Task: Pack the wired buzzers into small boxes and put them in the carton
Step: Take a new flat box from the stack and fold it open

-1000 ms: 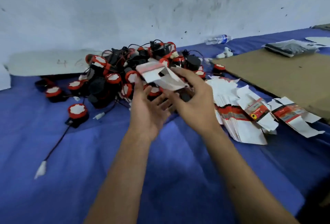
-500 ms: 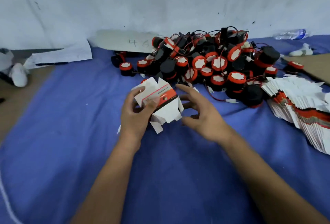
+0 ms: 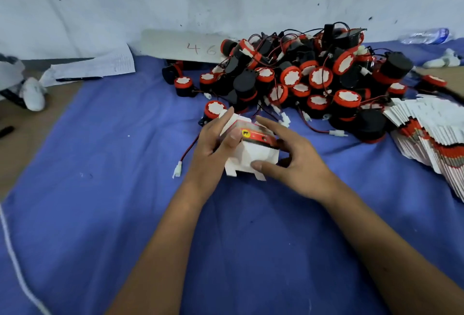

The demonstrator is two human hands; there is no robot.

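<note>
Since half a second ago, both hands and the small box (image 3: 252, 150) are brought nearer the buzzer pile (image 3: 311, 81) — the box now more squared up.

The box is gripped by the left hand (image 3: 211, 149), thumb on its red band, and clasped by the right hand (image 3: 293, 161) — above the blue desk (image 3: 113, 189), beside flat box blanks (image 3: 431, 133).

Only legible txt I see: "46" handwritten on the white strip (image 3: 183, 46) by the wall; print on the small box (image 3: 253, 149) too blurred to read.
</note>
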